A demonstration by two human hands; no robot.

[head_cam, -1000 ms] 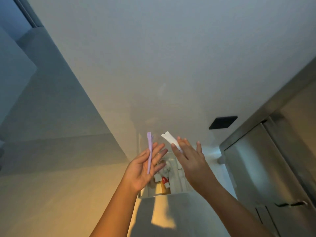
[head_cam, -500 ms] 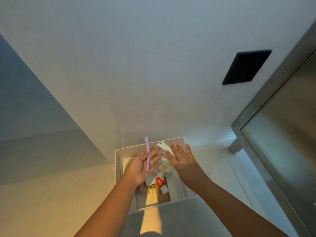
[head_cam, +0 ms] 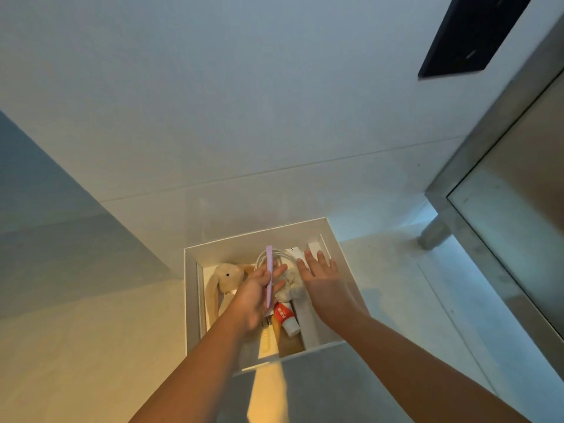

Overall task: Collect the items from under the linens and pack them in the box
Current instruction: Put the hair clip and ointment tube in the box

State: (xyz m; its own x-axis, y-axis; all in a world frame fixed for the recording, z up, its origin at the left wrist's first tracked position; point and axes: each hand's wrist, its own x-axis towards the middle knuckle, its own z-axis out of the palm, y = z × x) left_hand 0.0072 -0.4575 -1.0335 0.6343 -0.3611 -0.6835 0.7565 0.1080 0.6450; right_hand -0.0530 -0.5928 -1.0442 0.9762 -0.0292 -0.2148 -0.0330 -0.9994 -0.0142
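As the two forearms reach in from the bottom edge, both hands are now right down over the box [head_cam: 191, 300]. A second ago they were up high, with only a sliver of it showing between them. The left hand [head_cam: 258, 296] has its grip pinched on a lilac stick [head_cam: 269, 270], which runs upright along the fingers, its tip over the box's far end. The right hand [head_cam: 322, 277] has its fingers straight and spread. A white strip [head_cam: 293, 254] pokes out just past the fingertips, but the thumb is hidden, so I cannot tell whether that grip has it or has let it go.

Both items have come from mid-air to directly above the opening, so I'd say the drop-off is the step in hand. Already in the box are a plush rabbit [head_cam: 227, 277] on the left, a red-and-white toothpaste tube [head_cam: 285, 319] nearer the middle, and a white cable [head_cam: 262, 257] coiled at the far end. So the packing looks well along.

Beyond the box there is pale floor [head_cam: 91, 331], then a dark panel [head_cam: 470, 35] far right beside a metal-framed door [head_cam: 488, 166].
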